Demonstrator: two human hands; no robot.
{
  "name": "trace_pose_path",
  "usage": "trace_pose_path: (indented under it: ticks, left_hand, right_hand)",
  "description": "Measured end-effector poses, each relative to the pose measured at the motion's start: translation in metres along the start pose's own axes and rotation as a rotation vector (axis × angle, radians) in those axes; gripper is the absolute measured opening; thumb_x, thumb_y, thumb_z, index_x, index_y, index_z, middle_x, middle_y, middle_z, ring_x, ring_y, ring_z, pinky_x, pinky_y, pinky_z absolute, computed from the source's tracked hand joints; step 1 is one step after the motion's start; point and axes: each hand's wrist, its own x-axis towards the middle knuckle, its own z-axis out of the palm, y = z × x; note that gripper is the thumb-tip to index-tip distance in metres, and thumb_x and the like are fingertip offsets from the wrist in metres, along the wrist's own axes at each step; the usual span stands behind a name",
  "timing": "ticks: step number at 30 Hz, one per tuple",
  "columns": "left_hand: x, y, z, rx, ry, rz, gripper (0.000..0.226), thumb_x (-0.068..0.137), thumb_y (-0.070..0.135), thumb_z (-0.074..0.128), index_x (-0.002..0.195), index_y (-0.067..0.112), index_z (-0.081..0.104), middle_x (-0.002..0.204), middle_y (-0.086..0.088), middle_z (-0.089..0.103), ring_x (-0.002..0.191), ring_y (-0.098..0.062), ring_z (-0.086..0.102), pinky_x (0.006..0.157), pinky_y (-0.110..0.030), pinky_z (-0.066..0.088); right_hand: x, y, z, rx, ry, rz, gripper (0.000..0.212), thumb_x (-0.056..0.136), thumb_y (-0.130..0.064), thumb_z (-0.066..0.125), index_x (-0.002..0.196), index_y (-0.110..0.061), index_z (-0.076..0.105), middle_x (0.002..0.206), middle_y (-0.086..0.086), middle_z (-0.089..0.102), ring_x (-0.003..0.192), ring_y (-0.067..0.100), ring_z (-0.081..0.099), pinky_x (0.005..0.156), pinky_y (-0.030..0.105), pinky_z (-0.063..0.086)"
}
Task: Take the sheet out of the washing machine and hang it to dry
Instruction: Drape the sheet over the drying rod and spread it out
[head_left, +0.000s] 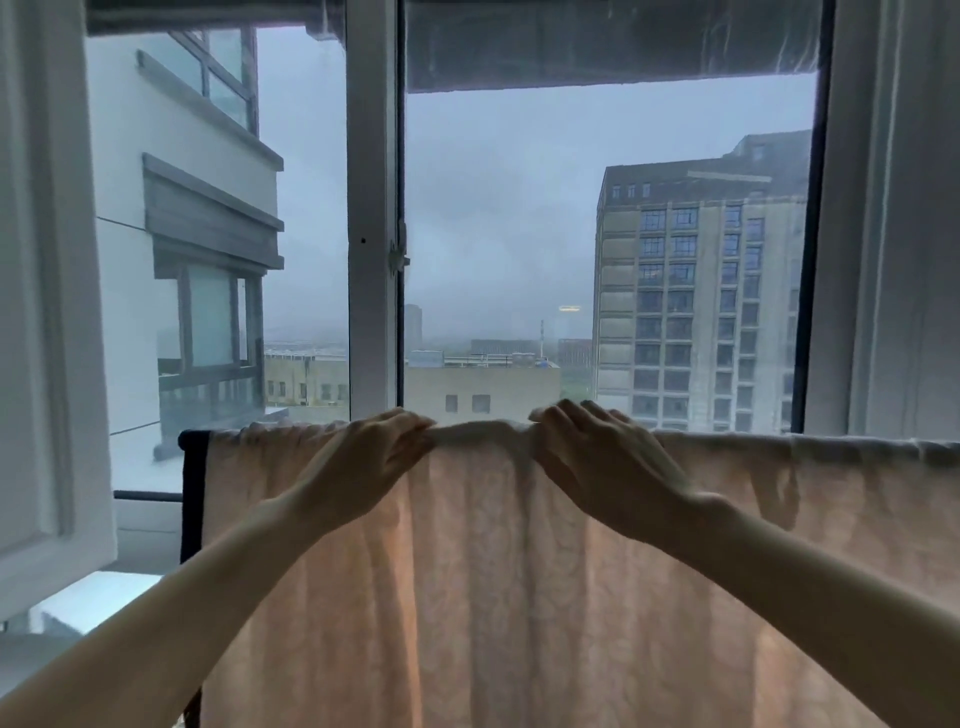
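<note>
A pale pink sheet (493, 571) hangs over a horizontal rail in front of the window, and light shines through it. It covers the rail from near the dark left end (193, 441) to the right edge of view. My left hand (374, 457) and my right hand (597, 452) rest on the sheet's top fold, close together, fingers curled over the rail and pinching the cloth. A small bunched strip of sheet sits between the two hands. The washing machine is out of view.
A large window (374, 234) with a white centre post stands right behind the rail, with tall buildings outside. A white open window panel (47, 312) juts in at the left. A white frame or curtain (904, 234) fills the right side.
</note>
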Motion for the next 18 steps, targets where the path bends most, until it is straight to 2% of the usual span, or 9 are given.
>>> trace_pose_path:
  ticks: [3, 7, 10, 14, 16, 18]
  left_hand:
    - [0.000, -0.013, -0.005, -0.058, -0.012, 0.042, 0.030, 0.091, 0.033, 0.058, 0.114, 0.017, 0.067, 0.097, 0.014, 0.067, 0.083, 0.004, 0.064, 0.078, -0.017, 0.054]
    - [0.002, -0.025, -0.004, -0.144, 0.059, 0.021, 0.029, 0.086, 0.034, 0.064, 0.109, 0.018, 0.072, 0.093, 0.015, 0.069, 0.081, 0.003, 0.065, 0.075, -0.021, 0.057]
    - [0.002, -0.023, -0.001, -0.243, 0.132, -0.025, 0.029, 0.081, 0.034, 0.067, 0.102, 0.016, 0.075, 0.093, 0.012, 0.072, 0.082, 0.002, 0.068, 0.078, -0.022, 0.057]
    - [0.008, -0.018, 0.009, -0.290, 0.215, -0.108, 0.011, 0.083, 0.022, 0.073, 0.093, 0.020, 0.077, 0.084, 0.014, 0.073, 0.078, 0.000, 0.068, 0.078, -0.032, 0.058]
    - [0.011, -0.015, 0.012, -0.248, 0.234, -0.135, 0.008, 0.086, 0.027, 0.069, 0.090, 0.023, 0.074, 0.080, 0.015, 0.071, 0.075, -0.001, 0.067, 0.074, -0.035, 0.058]
    - [0.012, -0.011, 0.012, -0.196, 0.279, -0.117, 0.017, 0.088, 0.036, 0.061, 0.088, 0.022, 0.070, 0.081, 0.016, 0.067, 0.074, -0.004, 0.065, 0.071, -0.035, 0.057]
  right_hand:
    - [0.021, -0.018, 0.014, -0.003, -0.015, 0.031, 0.035, 0.096, -0.045, 0.038, 0.105, -0.018, 0.059, 0.096, -0.003, 0.065, 0.082, 0.015, 0.063, 0.071, 0.036, 0.054]
    - [0.033, -0.028, 0.023, 0.110, -0.011, 0.105, 0.028, 0.094, -0.043, 0.051, 0.103, -0.022, 0.067, 0.092, -0.006, 0.068, 0.080, 0.013, 0.065, 0.073, 0.036, 0.055]
    - [0.031, -0.024, 0.022, 0.230, 0.072, 0.170, 0.025, 0.092, -0.037, 0.057, 0.102, -0.021, 0.074, 0.093, -0.007, 0.073, 0.080, 0.011, 0.068, 0.069, 0.034, 0.057]
    - [0.031, -0.020, 0.024, 0.249, 0.136, 0.255, 0.018, 0.093, -0.027, 0.059, 0.090, -0.017, 0.074, 0.079, -0.005, 0.073, 0.070, 0.011, 0.068, 0.068, 0.036, 0.056]
    - [0.033, -0.019, 0.024, 0.252, 0.139, 0.290, 0.017, 0.094, -0.024, 0.058, 0.088, -0.016, 0.072, 0.078, -0.006, 0.071, 0.070, 0.008, 0.064, 0.070, 0.030, 0.053]
    - [0.036, -0.022, 0.021, 0.325, 0.175, 0.308, 0.013, 0.095, -0.019, 0.056, 0.088, -0.015, 0.067, 0.080, -0.009, 0.066, 0.072, 0.005, 0.060, 0.071, 0.018, 0.047]
